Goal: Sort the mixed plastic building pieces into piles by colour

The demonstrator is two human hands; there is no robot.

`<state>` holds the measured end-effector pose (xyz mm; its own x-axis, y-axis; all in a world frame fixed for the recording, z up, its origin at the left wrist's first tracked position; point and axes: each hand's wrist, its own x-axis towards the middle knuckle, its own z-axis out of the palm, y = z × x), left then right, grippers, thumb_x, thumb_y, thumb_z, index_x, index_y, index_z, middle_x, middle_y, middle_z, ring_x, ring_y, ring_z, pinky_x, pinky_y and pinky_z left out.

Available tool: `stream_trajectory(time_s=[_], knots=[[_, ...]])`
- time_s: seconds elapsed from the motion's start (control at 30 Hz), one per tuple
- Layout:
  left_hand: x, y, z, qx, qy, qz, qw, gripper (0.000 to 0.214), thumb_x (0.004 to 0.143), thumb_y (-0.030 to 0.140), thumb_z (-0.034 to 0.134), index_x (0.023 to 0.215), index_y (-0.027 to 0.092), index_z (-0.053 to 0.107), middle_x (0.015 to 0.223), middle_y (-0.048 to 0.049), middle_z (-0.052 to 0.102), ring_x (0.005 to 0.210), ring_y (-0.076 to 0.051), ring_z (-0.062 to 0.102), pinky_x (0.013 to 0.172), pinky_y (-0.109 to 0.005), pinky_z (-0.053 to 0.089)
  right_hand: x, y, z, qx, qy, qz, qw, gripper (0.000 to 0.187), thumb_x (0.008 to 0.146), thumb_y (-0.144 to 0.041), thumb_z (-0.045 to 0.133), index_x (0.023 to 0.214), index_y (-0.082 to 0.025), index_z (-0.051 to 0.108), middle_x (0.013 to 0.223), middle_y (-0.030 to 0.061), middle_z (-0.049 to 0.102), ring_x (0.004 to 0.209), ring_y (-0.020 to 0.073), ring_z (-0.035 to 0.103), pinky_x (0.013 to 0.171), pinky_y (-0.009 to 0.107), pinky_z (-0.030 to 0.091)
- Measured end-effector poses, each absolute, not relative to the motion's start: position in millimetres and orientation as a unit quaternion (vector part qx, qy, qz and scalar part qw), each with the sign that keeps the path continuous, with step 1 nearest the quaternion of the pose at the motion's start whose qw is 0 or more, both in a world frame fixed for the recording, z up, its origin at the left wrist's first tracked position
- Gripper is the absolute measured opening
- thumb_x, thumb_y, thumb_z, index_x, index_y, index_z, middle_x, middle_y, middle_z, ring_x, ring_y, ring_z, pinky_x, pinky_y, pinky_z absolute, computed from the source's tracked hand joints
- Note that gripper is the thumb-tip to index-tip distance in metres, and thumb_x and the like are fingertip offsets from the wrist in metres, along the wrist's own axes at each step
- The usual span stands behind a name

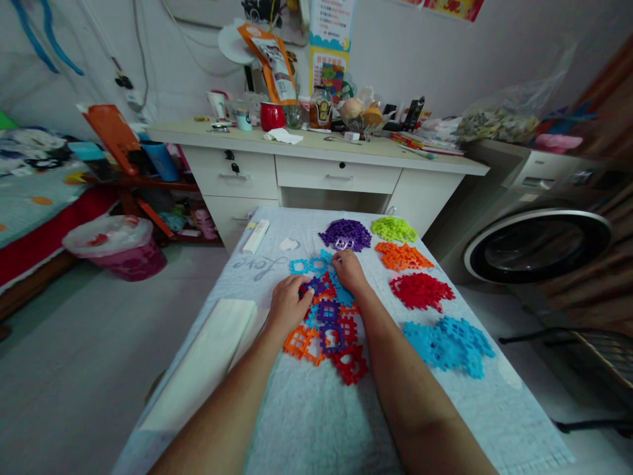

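Interlocking plastic building pieces in purple, red, orange and blue lie joined in a flat patchwork in the middle of the cloth-covered table. My left hand is closed at the patchwork's left side, its thumb and fingers around a purple building piece. At the far edge, the curled fingers of my right hand grip a blue building piece; the fingertips are partly hidden. More blue pieces stretch leftward from there. Orange pieces and a red piece form the near edge.
Loose heaps line the table's right side: purple, lime green, orange, red and blue. A white strip lies far left. Beyond stand a cluttered white desk and a washing machine.
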<state>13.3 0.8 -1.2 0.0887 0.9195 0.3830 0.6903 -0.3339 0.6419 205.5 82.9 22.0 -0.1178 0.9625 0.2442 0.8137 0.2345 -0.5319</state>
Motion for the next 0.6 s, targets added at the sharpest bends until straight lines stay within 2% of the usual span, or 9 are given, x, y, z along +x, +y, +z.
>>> stream_trajectory(time_s=[0.1,0.2,0.37,0.5,0.6], knots=[[14,0,1,0.722,0.558,0.381,0.153,0.02,0.084,0.028,0.057,0.101,0.022,0.065,0.105,-0.0059,0.069,0.101,-0.024,0.063,0.095,-0.042,0.047,216,85,30,-0.613,-0.69,0.188,0.336,0.012,0.084,-0.015,0.053,0.086,-0.017,0.065,0.088,0.0037,0.065,0.082,0.0158,0.058,0.078,0.025,0.043],[15,-1,3,0.72,0.559,0.382,0.154,0.019,0.084,0.027,0.057,0.1,0.022,0.065,0.104,-0.0057,0.069,0.101,-0.024,0.063,0.094,-0.041,0.047,227,85,36,-0.632,-0.636,0.257,0.361,0.01,0.081,-0.016,0.053,0.078,-0.017,0.062,0.071,-0.0012,0.063,0.067,0.0127,0.056,0.064,0.021,0.042],[15,-1,4,0.716,0.562,0.383,0.158,0.018,0.084,0.027,0.058,0.1,0.022,0.065,0.104,-0.0054,0.069,0.1,-0.023,0.063,0.094,-0.04,0.048,238,84,31,-0.672,-0.543,0.351,0.361,0.015,0.079,-0.015,0.049,0.068,-0.017,0.059,0.058,-0.0009,0.062,0.05,0.0101,0.054,0.05,0.019,0.038],[14,-1,3,0.718,0.559,0.385,0.156,0.018,0.084,0.028,0.057,0.1,0.023,0.065,0.104,-0.005,0.069,0.1,-0.023,0.063,0.095,-0.04,0.047,240,85,24,-0.688,-0.552,0.326,0.34,0.019,0.078,-0.017,0.05,0.061,-0.017,0.059,0.053,0.0001,0.06,0.047,0.0105,0.053,0.05,0.02,0.037],[14,0,1,0.718,0.56,0.383,0.155,0.019,0.084,0.028,0.057,0.101,0.022,0.065,0.105,-0.0053,0.069,0.102,-0.023,0.063,0.095,-0.041,0.047,236,85,25,-0.715,-0.577,0.246,0.309,0.017,0.078,-0.024,0.058,0.061,-0.019,0.061,0.055,0.0016,0.061,0.055,0.013,0.057,0.055,0.021,0.039]])
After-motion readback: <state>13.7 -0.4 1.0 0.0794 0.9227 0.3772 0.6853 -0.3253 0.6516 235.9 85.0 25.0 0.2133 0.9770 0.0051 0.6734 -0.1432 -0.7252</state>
